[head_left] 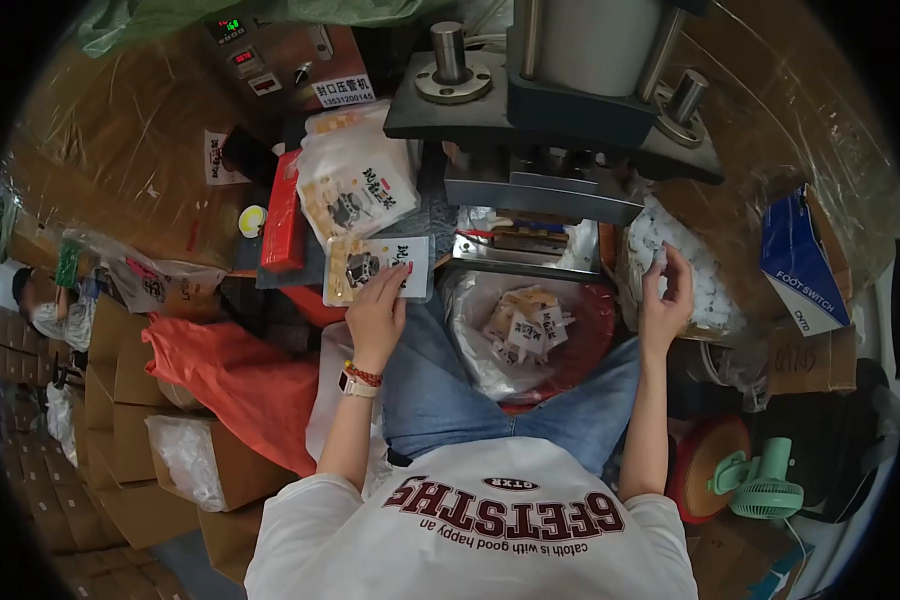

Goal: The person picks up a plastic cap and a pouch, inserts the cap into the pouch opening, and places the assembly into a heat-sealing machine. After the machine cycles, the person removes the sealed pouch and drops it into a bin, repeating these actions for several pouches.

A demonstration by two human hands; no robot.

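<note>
left hand [378, 305] lies flat, fingers spread, palm down on a flat clear plastic pouch with a printed white label [370, 268]; pressing, not gripping. the pouch sits at the near edge of a dark work surface [270, 275], with a heap of like printed pouches [355, 185] just behind it and a red flat box [283, 225] touching the heap's left side. right hand [667, 295] is raised, fingers loosely curled at a clear bag of small white pieces [695, 275]; cannot tell whether a piece is pinched between the fingertips. judgement: keep the left palm flat so the pouch does not slide off the near edge, and lift it by a corner rather than dragging it. between the hands, a clear bag of small labelled packets in a red basin [530, 330] rests on the lap in blue jeans [440, 390]. ahead, the grey metal press [560, 120] hangs low over its steel plate [515, 255]; little room there, so hands are best kept out from under it. left side crowded by an orange plastic bag [235, 385] and brown cardboard boxes [130, 400]; right by a blue foot-switch carton [800, 260] and a green fan [765, 485]. freest path lies low across the lap.
</note>
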